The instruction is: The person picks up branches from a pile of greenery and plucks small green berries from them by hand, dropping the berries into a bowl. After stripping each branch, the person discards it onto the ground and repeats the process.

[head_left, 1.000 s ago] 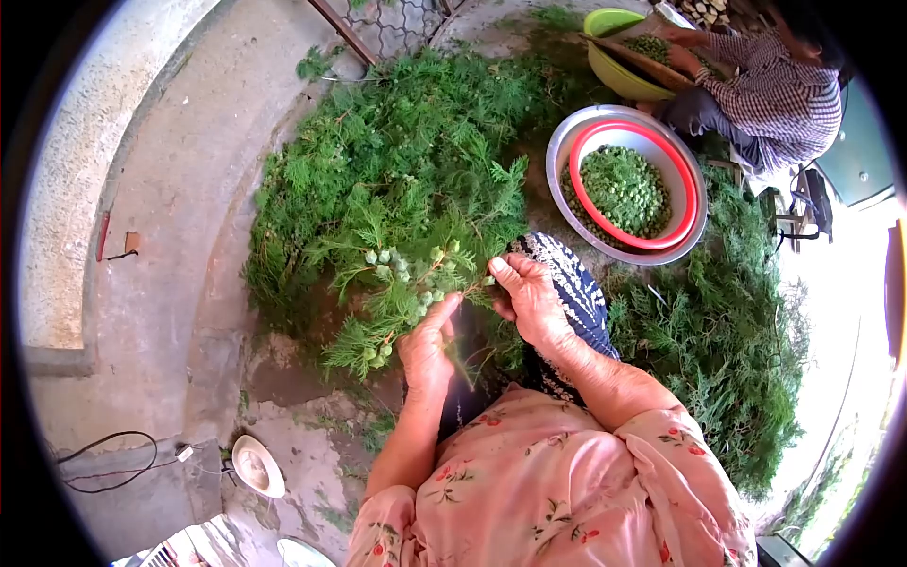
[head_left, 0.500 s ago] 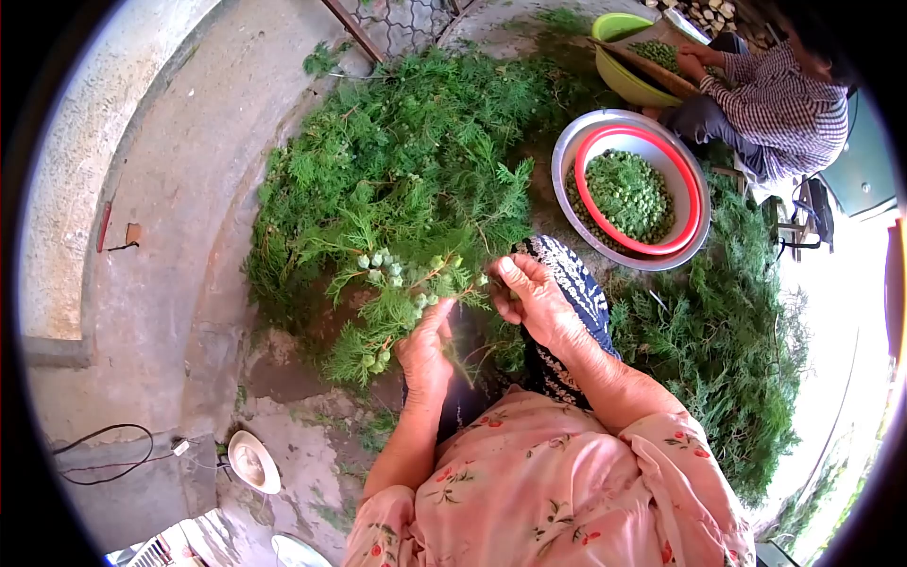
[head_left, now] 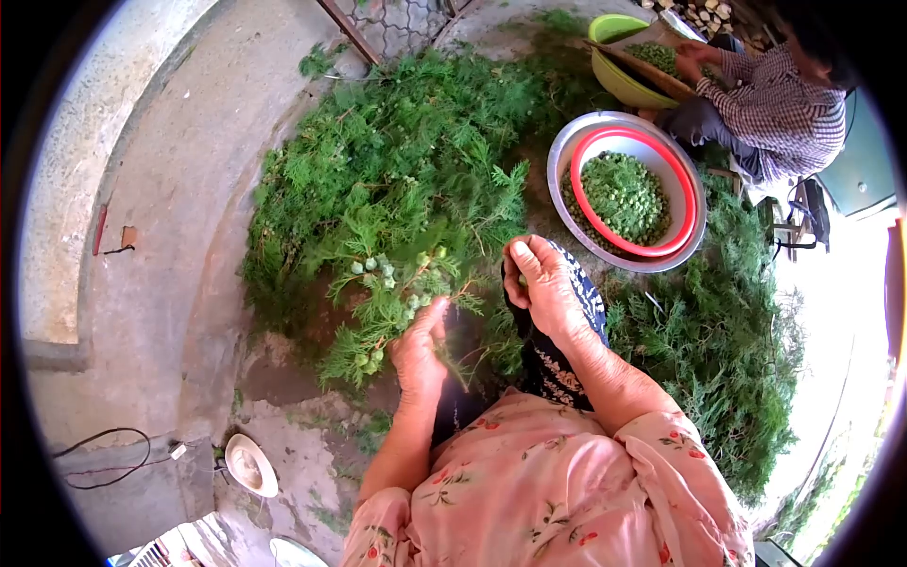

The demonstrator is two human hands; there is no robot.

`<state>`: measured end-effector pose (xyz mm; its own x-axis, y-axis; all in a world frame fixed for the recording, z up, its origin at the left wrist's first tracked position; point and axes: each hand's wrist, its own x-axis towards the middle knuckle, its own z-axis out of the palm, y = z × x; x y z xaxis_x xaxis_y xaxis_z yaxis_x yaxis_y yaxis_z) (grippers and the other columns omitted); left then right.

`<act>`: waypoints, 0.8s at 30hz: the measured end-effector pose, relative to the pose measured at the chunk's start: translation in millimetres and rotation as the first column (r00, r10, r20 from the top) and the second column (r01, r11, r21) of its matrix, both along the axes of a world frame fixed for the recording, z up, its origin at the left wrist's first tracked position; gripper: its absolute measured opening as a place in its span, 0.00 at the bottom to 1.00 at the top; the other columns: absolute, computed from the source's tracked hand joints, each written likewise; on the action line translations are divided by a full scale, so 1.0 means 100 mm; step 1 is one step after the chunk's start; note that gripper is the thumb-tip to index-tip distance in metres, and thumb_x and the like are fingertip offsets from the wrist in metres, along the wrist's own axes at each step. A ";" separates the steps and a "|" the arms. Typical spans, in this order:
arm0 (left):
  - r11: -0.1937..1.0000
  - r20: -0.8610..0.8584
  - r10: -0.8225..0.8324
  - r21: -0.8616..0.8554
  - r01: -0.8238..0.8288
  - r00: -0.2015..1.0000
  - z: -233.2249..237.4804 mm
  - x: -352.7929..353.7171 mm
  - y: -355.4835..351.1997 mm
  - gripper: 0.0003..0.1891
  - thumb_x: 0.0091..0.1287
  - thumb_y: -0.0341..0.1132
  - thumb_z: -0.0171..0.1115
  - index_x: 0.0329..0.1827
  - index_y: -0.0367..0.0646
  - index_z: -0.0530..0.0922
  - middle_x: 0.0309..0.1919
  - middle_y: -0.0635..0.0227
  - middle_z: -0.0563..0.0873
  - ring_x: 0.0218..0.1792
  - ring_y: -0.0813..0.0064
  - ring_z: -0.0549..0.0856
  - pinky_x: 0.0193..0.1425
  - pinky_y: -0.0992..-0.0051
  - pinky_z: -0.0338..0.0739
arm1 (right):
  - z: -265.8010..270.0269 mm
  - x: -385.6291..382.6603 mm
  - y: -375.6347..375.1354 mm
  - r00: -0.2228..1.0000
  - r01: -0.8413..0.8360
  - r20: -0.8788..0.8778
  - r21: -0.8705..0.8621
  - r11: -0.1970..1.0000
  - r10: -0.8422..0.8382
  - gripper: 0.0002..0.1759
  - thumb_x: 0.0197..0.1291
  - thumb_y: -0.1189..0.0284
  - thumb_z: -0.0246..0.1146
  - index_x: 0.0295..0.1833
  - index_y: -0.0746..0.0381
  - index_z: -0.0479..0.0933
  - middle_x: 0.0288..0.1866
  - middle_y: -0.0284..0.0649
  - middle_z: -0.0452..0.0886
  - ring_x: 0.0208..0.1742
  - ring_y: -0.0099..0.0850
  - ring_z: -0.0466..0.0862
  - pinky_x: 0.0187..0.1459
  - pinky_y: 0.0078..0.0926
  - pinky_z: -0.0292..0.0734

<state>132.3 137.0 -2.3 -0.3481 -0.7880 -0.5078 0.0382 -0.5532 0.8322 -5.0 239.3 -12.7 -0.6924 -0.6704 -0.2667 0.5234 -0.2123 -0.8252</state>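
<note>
My left hand [head_left: 421, 352] is closed around the stem of a leafy evergreen branch [head_left: 373, 321]. Several pale green cones [head_left: 378, 269] cluster on this branch, beyond my fingertips. To the right of it, my right hand [head_left: 545, 283] is curled shut above my patterned trouser leg [head_left: 559, 364]. A small bit of green, apparently a cone, shows between its fingers; the rest is hidden. Beyond that hand, a red-rimmed basin [head_left: 687, 184] holds green cones and leafy scraps. It sits inside a wider metal basin [head_left: 559, 161] with more cones in it.
A big heap of cut evergreen branches [head_left: 397, 142] spreads in front of me, and more greenery [head_left: 709, 359] lies at right. A person [head_left: 789, 109] sits at the upper right by a yellow-green tub [head_left: 614, 80]. A straw hat [head_left: 250, 465] lies at lower left.
My right hand has drawn slightly away from the branch, up and to the right, with its fingers curled in. My left hand still holds the branch, which has shifted slightly left.
</note>
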 end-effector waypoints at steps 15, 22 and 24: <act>0.976 0.130 -0.204 -0.045 0.211 0.970 0.00 -0.04 0.09 0.08 0.52 0.36 0.71 0.27 0.41 0.84 0.14 0.76 0.73 0.19 0.85 0.71 0.34 0.82 0.68 | -0.22 -1.58 1.02 0.764 0.641 0.268 -0.222 0.734 -0.587 0.27 0.68 0.62 0.46 0.63 0.71 0.53 0.63 0.55 0.55 0.60 0.46 0.64 0.59 0.43 0.68; 0.907 0.217 -0.396 -0.064 0.417 0.892 -0.01 0.00 0.06 0.14 0.58 0.49 0.65 0.39 0.51 0.84 0.16 0.79 0.71 0.20 0.86 0.69 0.31 0.83 0.65 | -0.33 -1.54 1.15 0.721 0.686 0.314 -0.199 0.700 -0.617 0.23 0.67 0.65 0.50 0.60 0.71 0.58 0.55 0.52 0.63 0.55 0.42 0.69 0.59 0.41 0.69; 0.903 0.208 -0.400 -0.078 0.423 0.892 0.00 0.01 0.05 0.15 0.57 0.48 0.66 0.39 0.48 0.84 0.16 0.79 0.72 0.21 0.86 0.70 0.33 0.83 0.65 | -0.36 -1.44 1.05 0.805 0.583 0.316 -0.269 0.766 -0.502 0.20 0.66 0.67 0.51 0.56 0.71 0.62 0.50 0.49 0.69 0.50 0.40 0.73 0.57 0.40 0.71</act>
